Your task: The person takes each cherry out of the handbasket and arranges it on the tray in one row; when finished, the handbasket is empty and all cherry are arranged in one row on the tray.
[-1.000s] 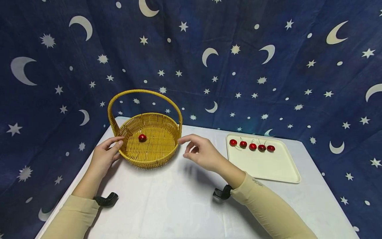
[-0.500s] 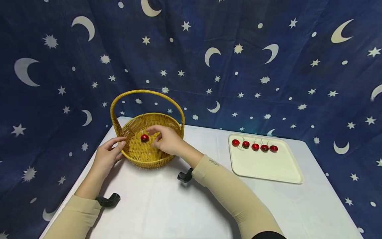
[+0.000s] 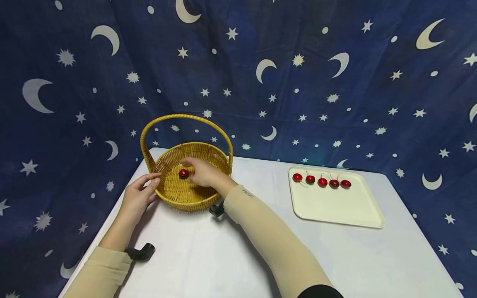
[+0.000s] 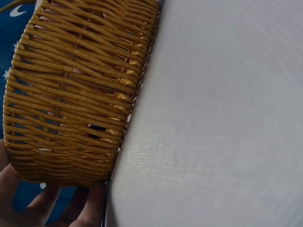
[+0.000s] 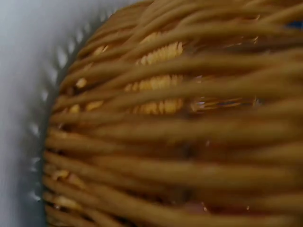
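A round yellow wicker basket with a tall arched handle stands at the table's back left. One dark red cherry lies on its woven bottom. My right hand reaches over the rim into the basket, index finger above the cherry and thumb at its right side, spread around it. At the basket's left side my left hand touches the rim and outer wall. In the left wrist view its fingers lie against the wicker wall. The right wrist view holds only blurred wicker; that hand is hidden there.
A cream rectangular tray sits on the right of the white-covered table, with several stemmed cherries in a row along its back. A dark blue curtain with moons and stars hangs behind. The basket handle arches above the right hand.
My right hand has moved left from beside the basket, over the rim and down around the cherry. The left hand stays at the basket's left side. The view has shifted slightly.
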The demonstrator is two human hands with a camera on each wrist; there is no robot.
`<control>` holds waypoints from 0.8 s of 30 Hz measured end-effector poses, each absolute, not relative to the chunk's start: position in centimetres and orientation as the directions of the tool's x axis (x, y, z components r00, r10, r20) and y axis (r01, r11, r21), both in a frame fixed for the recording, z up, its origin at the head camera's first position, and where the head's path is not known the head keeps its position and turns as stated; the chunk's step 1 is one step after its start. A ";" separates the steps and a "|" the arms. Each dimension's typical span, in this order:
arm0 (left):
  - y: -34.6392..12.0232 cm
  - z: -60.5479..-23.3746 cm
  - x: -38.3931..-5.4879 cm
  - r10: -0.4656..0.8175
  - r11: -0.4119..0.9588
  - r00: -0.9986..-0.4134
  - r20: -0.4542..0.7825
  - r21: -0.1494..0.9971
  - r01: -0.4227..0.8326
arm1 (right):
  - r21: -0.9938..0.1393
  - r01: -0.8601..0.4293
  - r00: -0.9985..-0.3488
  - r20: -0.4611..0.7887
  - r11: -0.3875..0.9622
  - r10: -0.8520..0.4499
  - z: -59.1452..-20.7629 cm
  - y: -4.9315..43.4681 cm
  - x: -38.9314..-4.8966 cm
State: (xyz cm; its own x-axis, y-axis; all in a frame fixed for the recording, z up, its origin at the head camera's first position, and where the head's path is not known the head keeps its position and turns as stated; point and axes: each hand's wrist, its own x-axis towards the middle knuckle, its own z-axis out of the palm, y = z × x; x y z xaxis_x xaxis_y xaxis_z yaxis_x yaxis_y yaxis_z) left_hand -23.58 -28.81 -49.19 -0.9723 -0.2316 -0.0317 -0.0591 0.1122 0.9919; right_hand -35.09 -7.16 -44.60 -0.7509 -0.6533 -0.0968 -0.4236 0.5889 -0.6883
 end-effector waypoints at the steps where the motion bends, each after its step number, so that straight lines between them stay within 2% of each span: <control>1: -28.7 -49.3 -23.6 -0.229 0.110 -0.973 -0.033 0.992 -0.060 | -0.683 -0.425 -0.749 -0.103 0.594 -0.654 -44.8 -7.1 -35.2; 6: -28.5 -49.4 -23.6 -0.226 0.111 -0.974 -0.025 0.993 -0.051 | -0.650 -0.429 -0.740 -0.145 0.627 -0.657 -45.5 -7.4 -35.4; 16: -28.9 -49.1 -23.7 -0.233 0.133 -0.972 -0.022 0.990 -0.054 | -0.603 -0.533 -0.636 -0.178 0.594 -0.751 -45.6 -8.7 -34.9; 24: -28.9 -49.3 -23.6 -0.231 0.130 -0.973 -0.027 0.990 -0.059 | -0.593 -0.531 -0.641 -0.186 0.605 -0.745 -45.8 -8.7 -34.5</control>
State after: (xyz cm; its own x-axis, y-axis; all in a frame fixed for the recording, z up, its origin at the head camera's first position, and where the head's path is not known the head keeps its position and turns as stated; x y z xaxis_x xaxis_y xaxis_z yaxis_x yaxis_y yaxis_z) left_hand -23.64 -28.94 -49.30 -0.9727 -0.2305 -0.0274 -0.0588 0.1305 0.9897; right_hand -34.48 -8.70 -45.77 -0.6405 -0.7450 -0.1863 -0.5312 0.6051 -0.5931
